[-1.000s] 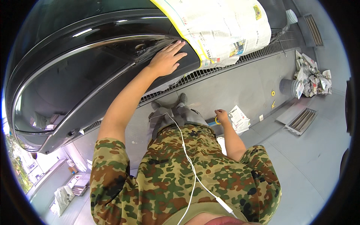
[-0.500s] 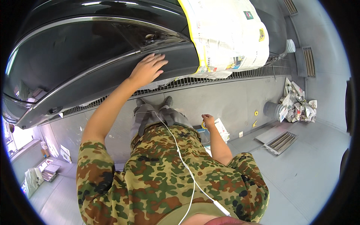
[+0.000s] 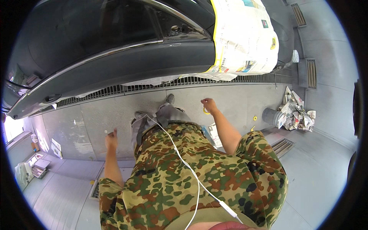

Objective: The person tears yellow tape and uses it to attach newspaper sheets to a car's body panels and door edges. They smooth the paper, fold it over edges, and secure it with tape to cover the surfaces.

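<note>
Beside my body, my left hand (image 3: 111, 138) hangs low, away from the car; its fingers are blurred and I make out nothing in them. My right hand (image 3: 209, 104) is bent in front of me with closed fingers, and a roll of yellow tape (image 3: 206, 111) hangs from it. Ahead stands a dark car door (image 3: 126, 61) with a bright trim strip (image 3: 99, 55) under its window. To its right, the car's front part is covered by newspaper sheets (image 3: 245, 42), edged with yellow tape (image 3: 217, 46).
A floor grating (image 3: 145, 87) runs along the car's lower side. At the right stand a grey bucket (image 3: 270, 117) and a heap of crumpled newspaper (image 3: 297, 111). A small yellow ring (image 3: 255, 118) lies on the floor. A white cable (image 3: 178, 149) runs down my camouflage shirt.
My left hand has left the car door and dropped to my side. My right hand has risen forward with the tape roll. The view has shifted as my body moved.
</note>
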Demonstrator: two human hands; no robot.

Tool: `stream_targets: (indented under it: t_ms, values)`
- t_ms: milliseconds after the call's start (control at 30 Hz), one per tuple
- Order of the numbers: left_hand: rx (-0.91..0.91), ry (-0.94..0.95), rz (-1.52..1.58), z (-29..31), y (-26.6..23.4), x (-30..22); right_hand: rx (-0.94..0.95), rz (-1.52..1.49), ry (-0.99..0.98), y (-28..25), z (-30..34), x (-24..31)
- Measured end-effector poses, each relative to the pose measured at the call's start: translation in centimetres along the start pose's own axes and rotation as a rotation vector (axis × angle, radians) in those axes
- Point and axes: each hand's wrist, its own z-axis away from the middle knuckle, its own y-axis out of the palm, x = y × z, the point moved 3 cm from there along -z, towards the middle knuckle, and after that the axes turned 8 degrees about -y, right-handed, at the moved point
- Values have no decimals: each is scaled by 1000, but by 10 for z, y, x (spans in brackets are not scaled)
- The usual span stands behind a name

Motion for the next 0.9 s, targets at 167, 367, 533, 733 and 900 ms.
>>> stream_targets:
  t_ms: [167,367,533,733,900]
  values:
    - [71,-204,120,-6,45,60,-33,39,-61,-12,-26,47]
    - [186,-99,435,-24,86,26,-177,-145,-151,-12,-5,143]
    - [327,270,764,-18,74,-139,-308,-726,-453,-64,13,322]
    - [1593,568,909,134,39,-330,-131,-1013,-964,-56,78,536]
    - [2374,-242,958,215,31,-317,163,-1026,-1095,14,153,584]
